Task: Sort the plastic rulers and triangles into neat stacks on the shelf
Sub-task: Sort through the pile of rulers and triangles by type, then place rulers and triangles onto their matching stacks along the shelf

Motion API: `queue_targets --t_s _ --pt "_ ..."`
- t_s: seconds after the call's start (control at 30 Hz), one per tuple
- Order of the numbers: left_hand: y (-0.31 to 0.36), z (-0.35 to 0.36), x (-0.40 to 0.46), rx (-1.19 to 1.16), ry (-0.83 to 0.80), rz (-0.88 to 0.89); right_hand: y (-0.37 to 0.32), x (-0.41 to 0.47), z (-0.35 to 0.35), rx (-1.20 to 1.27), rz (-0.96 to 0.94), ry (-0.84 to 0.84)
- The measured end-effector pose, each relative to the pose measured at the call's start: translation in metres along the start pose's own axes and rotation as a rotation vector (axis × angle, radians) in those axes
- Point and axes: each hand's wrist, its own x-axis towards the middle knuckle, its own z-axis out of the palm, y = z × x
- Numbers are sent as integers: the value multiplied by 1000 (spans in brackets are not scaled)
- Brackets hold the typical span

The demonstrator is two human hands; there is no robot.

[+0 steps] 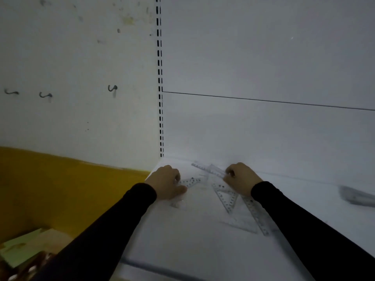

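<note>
Shelf: a white shelf point(203, 240) is seen from above, with a white back panel behind it and a slotted upright point(160, 98) at the corner.
Left hand: the left hand point(165, 182) is laid near the shelf's back left corner, fingers curled onto the end of a clear ruler point(189, 181), which appears to be pinched.
Right hand: the right hand point(242, 177) is curled around the end of a second clear ruler point(209, 169) that is angled toward the back panel.
Triangle: a clear triangle point(227, 197) is lying flat between the two hands, nearer the right one.
Long ruler: a third clear ruler point(256, 217) is lying beside the triangle, partly covered by the right sleeve point(304, 230).
Far right: a blurred grey object point(357, 195) is lying on the shelf; what it is cannot be told.
Left wall: a stained wall with a yellow band point(50, 189) is seen beside the shelf.
</note>
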Motion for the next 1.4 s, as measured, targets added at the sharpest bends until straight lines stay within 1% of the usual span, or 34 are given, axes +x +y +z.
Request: queue_targets --t_s 0.17,0.27,0.43,0.57,0.63,0.73,0.9,1.07,1.13,1.3,1.4 --pt "-6 -1 7 -85 -26 78 -9 -16 -1 102 48 70" --pt "-7 -1 9 -107 -4 121 -13 -19 -1 138 69 114" --pt "-12 -4 12 -88 21 170 -17 -22 -2 182 62 132" --pt "-17 -9 12 -60 -22 172 -16 -16 -2 96 17 136" --pt "-18 -12 12 -47 -36 160 -15 -14 -3 54 -23 109" --pt "-19 -15 12 -20 -29 133 -11 -11 -3 41 -34 70" --pt "-19 -15 13 77 -44 123 -6 -9 3 8 -52 74" --pt "-18 -19 9 143 7 142 0 -14 9 54 -68 197" --pt "-20 -18 9 132 62 149 2 -18 10 69 -64 248" --pt "-24 -14 7 -40 242 217 3 -36 8 136 -59 358" --pt "-24 -6 1 -176 311 267 3 -51 6 163 -27 427"
